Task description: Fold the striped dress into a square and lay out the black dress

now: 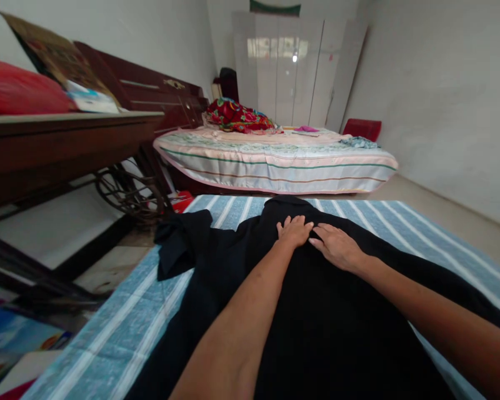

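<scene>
A black long-sleeved garment (312,311) lies spread on a blue cloth with white stripes (120,328). Its collar end (287,204) points away from me, close to the cloth's far edge. On the upper part of the garment, just below the collar, my left hand (294,230) rests with its fingers apart. Beside it, my right hand (337,245) lies flat on the fabric, fingers stretched toward the left hand. Neither hand grips anything I can see. One sleeve (183,239) is bunched at the left, and the other runs off to the right.
Beyond the striped cloth stands a bed (275,161) with a red floral quilt (241,116). At the left is a table (66,133) bearing a red bag (20,89), with an iron wheel (129,191) beneath it. Pale wardrobes (291,72) line the back.
</scene>
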`<state>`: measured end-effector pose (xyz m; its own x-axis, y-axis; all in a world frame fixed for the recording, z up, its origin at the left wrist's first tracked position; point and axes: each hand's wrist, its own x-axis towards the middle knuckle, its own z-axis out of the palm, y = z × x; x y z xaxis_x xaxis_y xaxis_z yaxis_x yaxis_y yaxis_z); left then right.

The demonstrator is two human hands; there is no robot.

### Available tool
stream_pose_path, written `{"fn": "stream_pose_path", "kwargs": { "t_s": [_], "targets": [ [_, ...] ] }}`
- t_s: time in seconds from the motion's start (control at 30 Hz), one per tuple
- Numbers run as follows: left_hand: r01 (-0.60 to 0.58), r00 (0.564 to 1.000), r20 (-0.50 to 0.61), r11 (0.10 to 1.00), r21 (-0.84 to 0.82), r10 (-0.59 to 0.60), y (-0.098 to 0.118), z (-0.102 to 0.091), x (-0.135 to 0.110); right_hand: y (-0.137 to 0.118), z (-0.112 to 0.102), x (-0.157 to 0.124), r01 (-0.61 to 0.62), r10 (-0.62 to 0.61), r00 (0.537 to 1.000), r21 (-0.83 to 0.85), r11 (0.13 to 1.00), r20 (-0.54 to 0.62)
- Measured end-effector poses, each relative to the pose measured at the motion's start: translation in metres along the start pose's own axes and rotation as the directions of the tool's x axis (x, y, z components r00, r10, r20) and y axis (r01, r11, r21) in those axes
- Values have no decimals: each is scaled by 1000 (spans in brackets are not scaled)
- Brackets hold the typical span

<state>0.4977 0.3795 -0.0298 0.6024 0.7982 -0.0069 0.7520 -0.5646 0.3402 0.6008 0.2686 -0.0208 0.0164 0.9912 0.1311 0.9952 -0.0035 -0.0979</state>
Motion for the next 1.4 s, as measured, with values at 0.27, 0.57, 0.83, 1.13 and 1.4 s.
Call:
{"fn": "stream_pose_path", "kwargs": {
  "t_s": [0.27, 0.57, 0.83, 1.13, 1.4],
  "targets": [
    [259, 958, -157, 958, 125, -239, -76, -84, -2, -74, -12, 55, 68, -57, 996, 191, 979, -64],
    [366, 930, -12, 926, 94, -366, -145, -87, -5, -77, 42, 102, -118, 110, 992, 183, 976, 54],
    [369, 911, -158, 924, -97, -380, -153, -89, -5, -73, 53, 101, -136, 121, 988, 164, 977, 100],
    [294, 924, -206, 942, -161, -323, -173, -100, -14, -73, 55, 101, -140, 127, 987, 147, 979, 94],
    [391, 915, 30, 865, -315, -402, -173, -112, -18, -72, 54, 103, -137, 123, 986, 125, 983, 116]
  ]
}}
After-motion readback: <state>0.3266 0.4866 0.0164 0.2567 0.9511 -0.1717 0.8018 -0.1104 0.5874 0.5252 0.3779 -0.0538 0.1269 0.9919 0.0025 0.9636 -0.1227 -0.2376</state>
